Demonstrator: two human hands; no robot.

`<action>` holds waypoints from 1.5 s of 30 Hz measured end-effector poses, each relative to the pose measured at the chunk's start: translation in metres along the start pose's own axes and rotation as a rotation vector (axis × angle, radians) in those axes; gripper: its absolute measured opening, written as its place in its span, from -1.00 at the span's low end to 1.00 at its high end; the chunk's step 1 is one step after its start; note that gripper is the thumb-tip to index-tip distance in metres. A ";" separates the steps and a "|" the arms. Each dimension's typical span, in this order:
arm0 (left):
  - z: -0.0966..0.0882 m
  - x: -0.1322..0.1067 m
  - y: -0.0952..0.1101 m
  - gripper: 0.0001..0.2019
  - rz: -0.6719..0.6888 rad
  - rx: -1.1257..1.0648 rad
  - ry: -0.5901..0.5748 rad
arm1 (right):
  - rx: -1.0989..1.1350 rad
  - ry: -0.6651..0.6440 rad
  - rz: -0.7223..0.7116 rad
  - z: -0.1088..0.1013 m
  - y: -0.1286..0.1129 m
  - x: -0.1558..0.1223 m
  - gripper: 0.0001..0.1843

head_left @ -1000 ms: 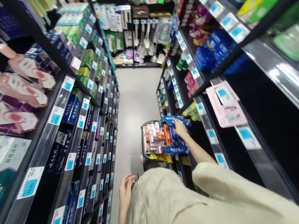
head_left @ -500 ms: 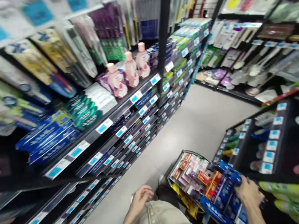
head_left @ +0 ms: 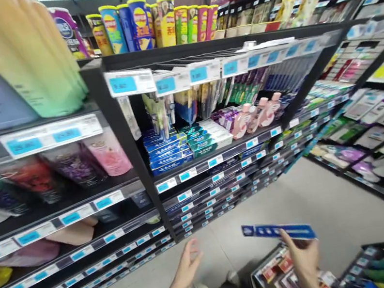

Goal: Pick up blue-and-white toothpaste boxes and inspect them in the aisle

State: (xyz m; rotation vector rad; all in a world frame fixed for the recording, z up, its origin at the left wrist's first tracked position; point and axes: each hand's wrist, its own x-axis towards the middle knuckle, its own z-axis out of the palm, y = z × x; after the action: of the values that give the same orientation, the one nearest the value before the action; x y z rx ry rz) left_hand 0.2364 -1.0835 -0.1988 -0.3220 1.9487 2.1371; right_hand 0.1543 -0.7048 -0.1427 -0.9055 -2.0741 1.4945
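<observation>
The right hand [head_left: 305, 258] pinches a blue box [head_left: 265, 231] between its fingers near the box's right end, by the far rim of a basket [head_left: 266, 260] of packs. The left hand [head_left: 188, 264], fingers loosely parted and holding nothing, is over the floor [head_left: 138, 285] to the left. Farther off, a shelf [head_left: 233, 152] carries blue cartons [head_left: 168, 158], green cartons [head_left: 200, 140] and pink bottles [head_left: 242, 123].

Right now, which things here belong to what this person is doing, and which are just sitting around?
In use:
right hand, gripping a blue box
left hand, holding nothing
likely the loaded basket below

Just around:
colourful canisters
pink bottles
</observation>
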 end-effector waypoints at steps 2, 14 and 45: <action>-0.024 -0.008 0.010 -0.18 0.064 -0.019 0.022 | 0.060 -0.133 -0.015 0.065 -0.020 -0.053 -0.14; -0.078 -0.025 0.098 -0.27 0.279 -0.245 0.549 | 0.395 -0.967 -0.007 0.167 -0.093 -0.177 -0.28; 0.090 0.037 0.283 -0.54 0.886 -0.035 0.089 | 0.738 -0.610 -0.321 0.021 -0.213 -0.041 -0.26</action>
State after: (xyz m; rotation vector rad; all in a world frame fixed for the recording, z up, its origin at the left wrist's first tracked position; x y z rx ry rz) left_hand 0.1114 -1.0184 0.0650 0.5689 2.3884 2.6648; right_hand 0.1140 -0.7923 0.0525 0.1770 -1.6406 2.2716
